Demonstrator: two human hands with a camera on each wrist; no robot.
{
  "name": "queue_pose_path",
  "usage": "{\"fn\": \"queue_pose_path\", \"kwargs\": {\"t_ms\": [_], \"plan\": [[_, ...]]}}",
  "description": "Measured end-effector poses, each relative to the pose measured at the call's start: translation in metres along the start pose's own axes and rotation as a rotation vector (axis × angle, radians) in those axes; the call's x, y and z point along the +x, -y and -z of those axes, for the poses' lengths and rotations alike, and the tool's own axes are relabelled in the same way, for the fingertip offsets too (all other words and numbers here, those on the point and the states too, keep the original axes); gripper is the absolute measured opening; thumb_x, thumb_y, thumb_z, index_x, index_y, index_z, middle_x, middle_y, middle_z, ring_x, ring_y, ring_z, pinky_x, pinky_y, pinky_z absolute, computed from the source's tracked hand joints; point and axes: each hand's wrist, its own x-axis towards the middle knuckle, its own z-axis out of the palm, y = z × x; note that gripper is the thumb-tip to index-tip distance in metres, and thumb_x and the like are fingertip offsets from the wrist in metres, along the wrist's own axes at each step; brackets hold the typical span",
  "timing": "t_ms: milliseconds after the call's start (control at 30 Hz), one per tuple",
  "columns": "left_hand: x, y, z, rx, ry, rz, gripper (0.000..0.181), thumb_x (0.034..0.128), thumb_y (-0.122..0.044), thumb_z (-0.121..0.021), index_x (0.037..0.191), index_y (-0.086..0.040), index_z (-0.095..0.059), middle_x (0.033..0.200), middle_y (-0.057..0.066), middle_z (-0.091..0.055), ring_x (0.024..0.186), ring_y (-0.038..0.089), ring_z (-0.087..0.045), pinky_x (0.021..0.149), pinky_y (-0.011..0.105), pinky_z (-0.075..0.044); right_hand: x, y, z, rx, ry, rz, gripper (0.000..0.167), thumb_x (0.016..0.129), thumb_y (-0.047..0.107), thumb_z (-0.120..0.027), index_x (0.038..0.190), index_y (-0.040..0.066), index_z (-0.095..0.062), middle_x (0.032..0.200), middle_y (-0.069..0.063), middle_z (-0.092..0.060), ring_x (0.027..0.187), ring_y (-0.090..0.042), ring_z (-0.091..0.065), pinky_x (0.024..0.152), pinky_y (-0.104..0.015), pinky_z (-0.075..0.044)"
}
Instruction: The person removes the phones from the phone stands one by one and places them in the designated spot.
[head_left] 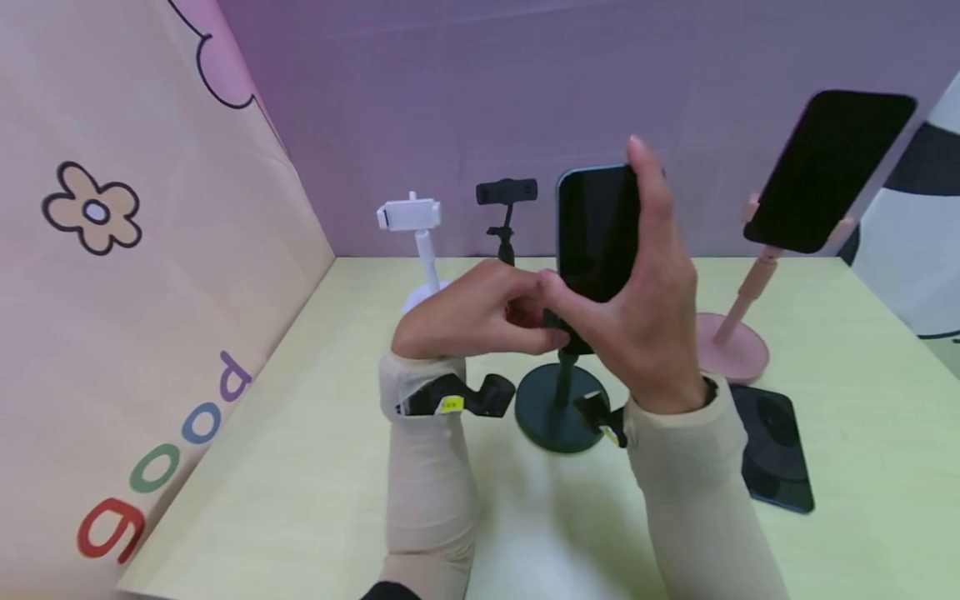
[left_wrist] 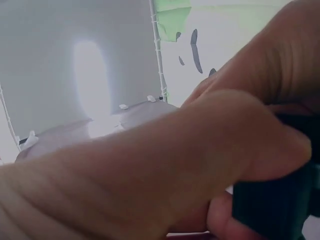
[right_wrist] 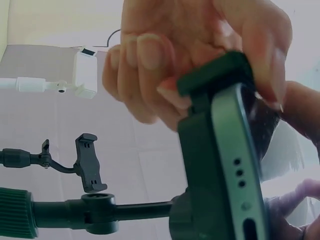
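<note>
Pinched between thumb and fingers, the clamp (right_wrist: 197, 165) of the dark green stand is in the left hand (head_left: 480, 312), whose grip is narrow. The right hand (head_left: 656, 317) spreads wider, holding the upright phone (head_left: 600, 225) between its thumb, laid across toward the left edge, and its index finger, which reaches up to the top right corner. How its remaining fingers sit behind the phone cannot be told.

By position, the phone lies just right of the left fingers and directly in the right hand's span. Its long axis runs nearly upright, roughly in line with the stem beneath, while the clamp's hooked end sits over the long edge on the left-hand side. That edge is the relation any adjustment depends on, I judge: the left hand is nearer the clamp end, the right hand controls the phone. The opposite clamp end is hidden.

Below the hands, the stand's round base (head_left: 543, 408) rests on the table (head_left: 300, 467). To the right, beside the right sleeve, a dark phone lies flat (head_left: 780, 454); beyond it a pink stand (head_left: 735, 354) carries another phone (head_left: 832, 167), tilted. Farther back are a white stand (head_left: 408, 215) and a black stand (head_left: 507, 192), before a purple backdrop (head_left: 450, 100).
</note>
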Motion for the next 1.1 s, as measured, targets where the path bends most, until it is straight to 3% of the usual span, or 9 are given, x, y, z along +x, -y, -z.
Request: {"fn": "queue_pose_path", "kwargs": {"t_ms": [333, 567, 767, 900, 1100], "plan": [[-0.002, 0.008, 0.004, -0.019, -0.012, -0.036, 0.019, 0.0872, -0.026, -0.068, 0.074, -0.017, -0.058, 0.06, -0.007, -0.052, 0.056, 0.009, -0.048, 0.053, 0.027, -0.04, 0.002, -0.003, -0.002, 0.015, -0.026, 0.025, 0.088, 0.077, 0.017, -0.079, 0.148, 0.007, -0.028, 0.147, -0.001, -0.042, 0.12, -0.018, -0.048, 0.094, -0.039, -0.049], [-0.002, 0.014, 0.005, -0.051, 0.003, -0.038, 0.02, 0.0861, -0.029, -0.071, 0.074, -0.017, -0.059, 0.063, -0.007, -0.054, 0.059, 0.01, -0.05, 0.053, 0.028, -0.041, 0.001, -0.004, 0.001, 0.058, 0.015, 0.012, 0.091, 0.075, 0.014, -0.08, 0.149, 0.008, -0.027, 0.149, 0.004, -0.04, 0.126, -0.015, -0.046, 0.1, -0.036, -0.045], [0.0, 0.019, 0.003, -0.069, 0.008, -0.061, 0.021, 0.0863, -0.028, -0.071, 0.075, -0.017, -0.057, 0.064, -0.006, -0.05, 0.062, 0.011, -0.05, 0.055, 0.029, -0.041, 0.0, -0.002, 0.012, 0.218, 0.113, -0.128, 0.097, 0.074, 0.008, -0.079, 0.152, 0.019, -0.022, 0.151, 0.009, -0.032, 0.127, -0.016, -0.042, 0.099, -0.038, -0.046], [0.0, 0.017, 0.002, -0.074, -0.001, -0.062, 0.026, 0.087, -0.028, -0.07, 0.072, -0.017, -0.053, 0.061, -0.005, -0.047, 0.057, 0.011, -0.047, 0.053, 0.03, -0.039, 0.001, -0.003, 0.018, 0.324, 0.154, -0.176, 0.095, 0.076, 0.003, -0.075, 0.152, 0.024, -0.022, 0.147, 0.004, -0.037, 0.115, -0.023, -0.05, 0.088, -0.032, -0.052], [-0.005, 0.001, 0.002, -0.001, -0.034, 0.038, 0.029, 0.0874, -0.031, -0.07, 0.071, -0.017, -0.051, 0.058, -0.004, -0.045, 0.052, 0.01, -0.044, 0.05, 0.027, -0.036, 0.002, 0.002, 0.027, 0.344, 0.201, -0.273, 0.09, 0.08, 0.004, -0.072, 0.152, 0.031, -0.025, 0.141, 0.0, -0.043, 0.1, -0.029, -0.058, 0.081, -0.025, -0.053]]}}
